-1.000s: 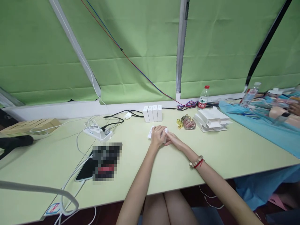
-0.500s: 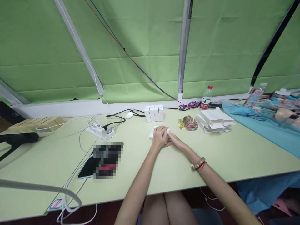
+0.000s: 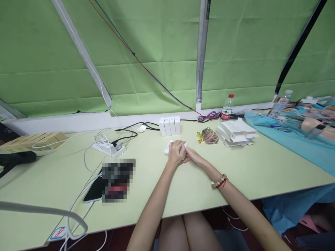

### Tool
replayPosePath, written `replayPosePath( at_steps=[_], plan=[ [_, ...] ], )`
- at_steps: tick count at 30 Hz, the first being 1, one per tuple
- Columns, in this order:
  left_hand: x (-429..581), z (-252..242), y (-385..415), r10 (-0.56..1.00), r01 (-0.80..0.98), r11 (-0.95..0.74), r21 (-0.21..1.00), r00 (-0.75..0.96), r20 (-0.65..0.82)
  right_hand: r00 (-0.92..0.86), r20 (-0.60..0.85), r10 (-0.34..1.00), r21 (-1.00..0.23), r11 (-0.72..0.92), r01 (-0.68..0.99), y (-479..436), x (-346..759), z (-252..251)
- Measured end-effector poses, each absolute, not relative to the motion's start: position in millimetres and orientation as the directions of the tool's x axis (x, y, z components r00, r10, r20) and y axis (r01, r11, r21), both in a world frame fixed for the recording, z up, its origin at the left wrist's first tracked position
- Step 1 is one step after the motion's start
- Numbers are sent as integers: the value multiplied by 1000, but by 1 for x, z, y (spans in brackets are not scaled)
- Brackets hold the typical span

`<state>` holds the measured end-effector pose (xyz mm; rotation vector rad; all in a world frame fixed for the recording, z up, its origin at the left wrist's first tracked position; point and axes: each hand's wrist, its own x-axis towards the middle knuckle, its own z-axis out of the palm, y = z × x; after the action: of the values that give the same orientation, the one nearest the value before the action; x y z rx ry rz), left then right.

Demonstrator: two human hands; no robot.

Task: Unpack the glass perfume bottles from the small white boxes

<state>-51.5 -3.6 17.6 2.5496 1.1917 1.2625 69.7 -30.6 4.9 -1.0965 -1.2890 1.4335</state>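
A small white box [image 3: 167, 147] lies low over the table, mostly covered by my hands. My left hand [image 3: 176, 152] is curled over its top, fingers bent and pointing away from me. From the right, my right hand [image 3: 193, 156] closes on the near right end of the box, its fingers partly tucked beneath. The two hands touch each other. Just beyond them stands a row of several white boxes [image 3: 169, 126], upright and side by side.
Right of the hands are small yellow rolls [image 3: 200, 137], a clear pouch of pinkish coils [image 3: 210, 136], flattened white cartons [image 3: 237, 132] and a water bottle [image 3: 226, 108]. On the left lie a power strip [image 3: 108, 148], a tablet [image 3: 92, 190] and brown boxes [image 3: 34, 140].
The whole view has shifted slightly, so everything sits a little further left. Both hands keep the same hold on the white box.
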Motion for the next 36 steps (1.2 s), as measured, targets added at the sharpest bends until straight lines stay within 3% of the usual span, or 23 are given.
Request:
replayPosePath(
  at_steps=[6,21,36],
  plan=[
    [-55,14,-2,595,563,-751,343,355,721,-181,-42,983,-998,-51,-45,-33,68,7],
    [-50,18,-6,677,619,-684,386,342,651,-228,-85,970,-995,-96,-38,-31,72,7],
    [-52,16,3,642,614,-710,345,362,676,-316,-112,942,-990,-133,-46,-26,78,8]
  ],
)
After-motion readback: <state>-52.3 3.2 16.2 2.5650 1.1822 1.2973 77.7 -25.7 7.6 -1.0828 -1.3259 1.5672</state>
